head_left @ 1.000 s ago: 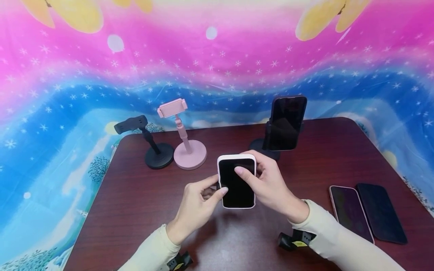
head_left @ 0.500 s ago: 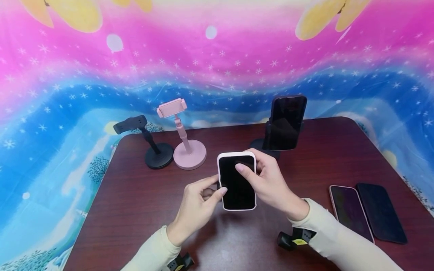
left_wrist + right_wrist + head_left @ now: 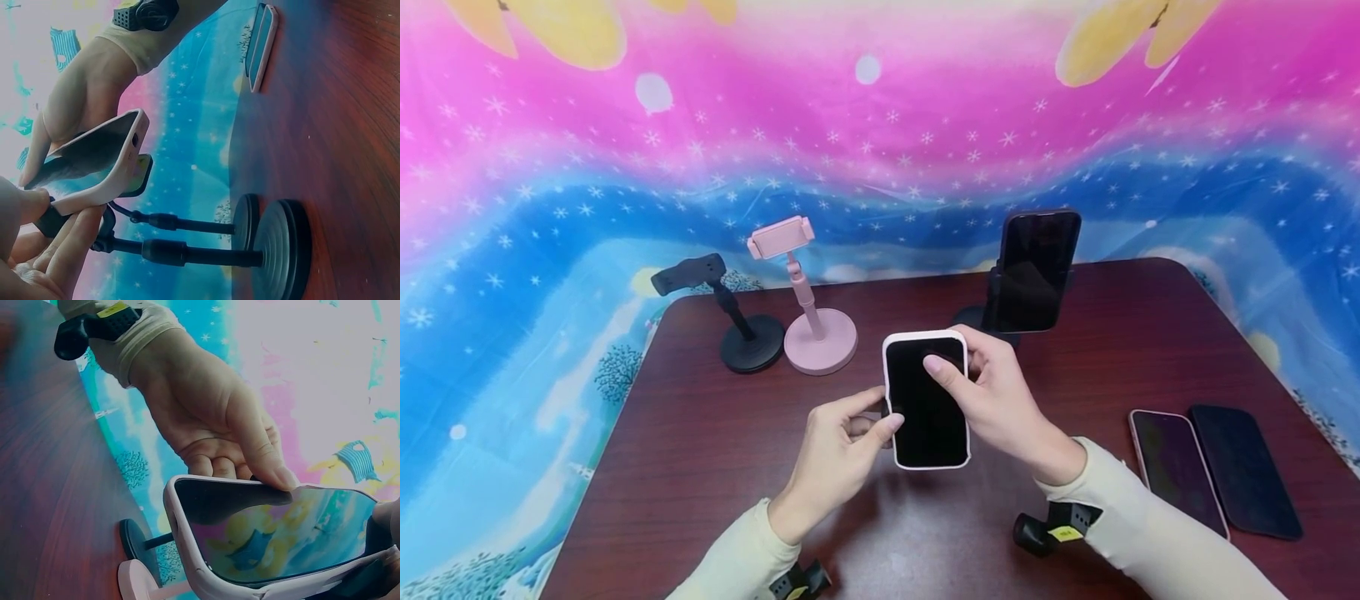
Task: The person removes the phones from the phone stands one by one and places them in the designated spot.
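There are four phones (image 3: 927, 417), four stands (image 3: 822, 346), two hands (image 3: 829, 450), two cameras (image 3: 1034, 533) and one table (image 3: 700, 475).

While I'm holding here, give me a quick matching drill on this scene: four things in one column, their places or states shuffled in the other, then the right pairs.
Things
1. Pink phone stand
2. White-cased phone
3. Snowflake backdrop
4. Pink-edged phone

Places and states
A. Behind the table
B. Lying flat at the right, beside a dark phone
C. Standing with its holder empty, beside a black phone stand
D. Held by the left hand and the right hand

Pairs: 1-C, 2-D, 3-A, 4-B
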`<action>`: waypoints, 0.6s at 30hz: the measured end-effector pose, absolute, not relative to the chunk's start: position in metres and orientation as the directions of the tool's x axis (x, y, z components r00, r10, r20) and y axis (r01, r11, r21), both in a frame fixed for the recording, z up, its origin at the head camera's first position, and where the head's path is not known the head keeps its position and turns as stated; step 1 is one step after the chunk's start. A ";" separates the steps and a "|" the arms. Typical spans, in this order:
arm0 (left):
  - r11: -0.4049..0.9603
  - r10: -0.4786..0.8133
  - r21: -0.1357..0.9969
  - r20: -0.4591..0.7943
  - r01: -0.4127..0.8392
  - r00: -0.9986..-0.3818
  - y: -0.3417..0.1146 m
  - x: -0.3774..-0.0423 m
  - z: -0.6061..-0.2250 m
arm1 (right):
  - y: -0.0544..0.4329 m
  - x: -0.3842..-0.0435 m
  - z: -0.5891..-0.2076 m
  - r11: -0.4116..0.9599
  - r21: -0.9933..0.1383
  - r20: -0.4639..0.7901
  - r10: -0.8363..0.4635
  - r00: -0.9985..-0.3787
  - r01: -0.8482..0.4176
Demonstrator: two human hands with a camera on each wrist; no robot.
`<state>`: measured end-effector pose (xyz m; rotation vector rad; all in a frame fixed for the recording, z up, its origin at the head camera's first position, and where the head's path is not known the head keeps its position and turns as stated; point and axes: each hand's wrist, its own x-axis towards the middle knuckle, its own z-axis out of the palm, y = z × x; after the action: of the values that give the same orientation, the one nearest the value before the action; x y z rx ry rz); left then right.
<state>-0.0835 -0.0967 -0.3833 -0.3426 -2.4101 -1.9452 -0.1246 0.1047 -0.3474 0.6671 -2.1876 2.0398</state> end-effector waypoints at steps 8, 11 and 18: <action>0.184 0.155 0.965 0.159 0.186 -0.975 -0.097 -0.083 -0.381 | 0.105 -0.127 -0.347 0.004 -0.943 0.320 -0.263 -0.910 -0.332; 0.171 0.169 0.968 0.154 0.183 -0.974 -0.098 -0.083 -0.381 | 0.105 -0.127 -0.347 -0.006 -0.945 0.317 -0.255 -0.914 -0.326; 0.129 0.185 0.969 0.183 0.209 -0.965 -0.097 -0.084 -0.383 | 0.106 -0.127 -0.348 -0.027 -0.949 0.310 -0.243 -0.919 -0.313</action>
<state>-0.0842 -0.0972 -0.3831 -0.4093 -2.3463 -2.0204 -0.1270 0.1055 -0.3480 0.6173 -2.1554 2.1272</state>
